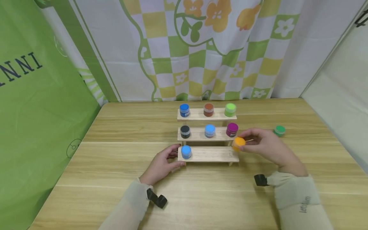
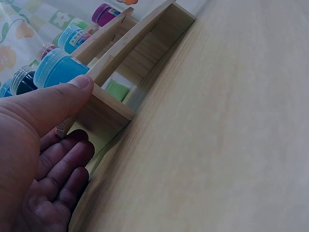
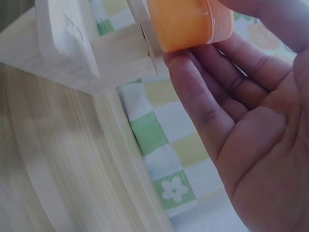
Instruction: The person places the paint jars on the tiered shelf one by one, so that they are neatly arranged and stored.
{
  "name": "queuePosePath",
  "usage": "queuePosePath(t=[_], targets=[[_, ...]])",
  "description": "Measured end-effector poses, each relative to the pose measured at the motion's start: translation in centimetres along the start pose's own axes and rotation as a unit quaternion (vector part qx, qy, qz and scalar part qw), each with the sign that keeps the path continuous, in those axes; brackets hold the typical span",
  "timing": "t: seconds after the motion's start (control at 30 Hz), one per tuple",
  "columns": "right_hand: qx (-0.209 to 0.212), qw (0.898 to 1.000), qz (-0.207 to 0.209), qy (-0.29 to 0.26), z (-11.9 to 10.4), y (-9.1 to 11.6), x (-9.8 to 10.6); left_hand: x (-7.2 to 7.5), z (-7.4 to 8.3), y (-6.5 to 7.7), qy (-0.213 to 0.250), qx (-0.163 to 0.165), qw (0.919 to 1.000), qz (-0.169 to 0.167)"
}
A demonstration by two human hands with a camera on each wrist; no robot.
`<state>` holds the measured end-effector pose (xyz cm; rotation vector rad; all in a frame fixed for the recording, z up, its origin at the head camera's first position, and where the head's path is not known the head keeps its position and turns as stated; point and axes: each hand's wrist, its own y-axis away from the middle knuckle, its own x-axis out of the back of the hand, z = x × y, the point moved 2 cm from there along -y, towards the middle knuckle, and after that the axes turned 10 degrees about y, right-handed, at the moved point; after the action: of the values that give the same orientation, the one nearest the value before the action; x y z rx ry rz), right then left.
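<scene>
A stepped wooden display rack (image 1: 212, 155) with three tiers stands on the table. At its left end, my left hand (image 1: 161, 163) grips the lowest tier, thumb at the front corner; in the left wrist view the index finger is mostly hidden. My right hand (image 1: 268, 147) pinches an orange paint jar (image 1: 239, 144) by the right end of that tier. In the right wrist view the orange jar (image 3: 186, 24) is between thumb and fingers. A light blue jar (image 1: 186, 152) sits at the lowest tier's left. Black (image 1: 185, 131), light blue and purple (image 1: 232, 129) jars occupy the middle tier.
Blue (image 1: 184, 110), brown (image 1: 208, 110) and lime green (image 1: 230, 110) jars line the top tier. A green jar (image 1: 279, 130) lies on the table beyond my right hand. A patterned curtain (image 1: 201, 70) hangs behind the table (image 1: 115, 127).
</scene>
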<state>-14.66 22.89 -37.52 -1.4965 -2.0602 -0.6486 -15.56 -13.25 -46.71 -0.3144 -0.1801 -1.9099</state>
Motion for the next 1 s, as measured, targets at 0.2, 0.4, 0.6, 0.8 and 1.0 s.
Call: queuePosePath(t=[0.2, 0.4, 0.6, 0.8, 1.0], targets=[[0.027, 1.000, -0.011, -0.010, -0.6, -0.5, -1.2, 0.0, -0.1, 0.0, -0.001, -0.002, 1.0000, -0.001], [0.055, 0.998, -0.025, 0.004, -1.2, -1.2, -2.5, 0.1, -0.1, 0.0, -0.003, -0.004, 1.0000, -0.002], [0.053, 0.998, -0.011, 0.022, -2.2, -1.6, -3.8, 0.1, -0.2, 0.0, -0.002, -0.005, 1.0000, -0.003], [0.059, 0.998, -0.002, 0.037, -3.0, -1.9, -4.8, 0.0, -0.2, 0.0, -0.002, -0.003, 1.0000, -0.002], [0.053, 0.997, -0.010, 0.055, -3.5, -2.2, -5.8, 0.0, -0.1, 0.0, 0.002, 0.002, 1.0000, -0.001]])
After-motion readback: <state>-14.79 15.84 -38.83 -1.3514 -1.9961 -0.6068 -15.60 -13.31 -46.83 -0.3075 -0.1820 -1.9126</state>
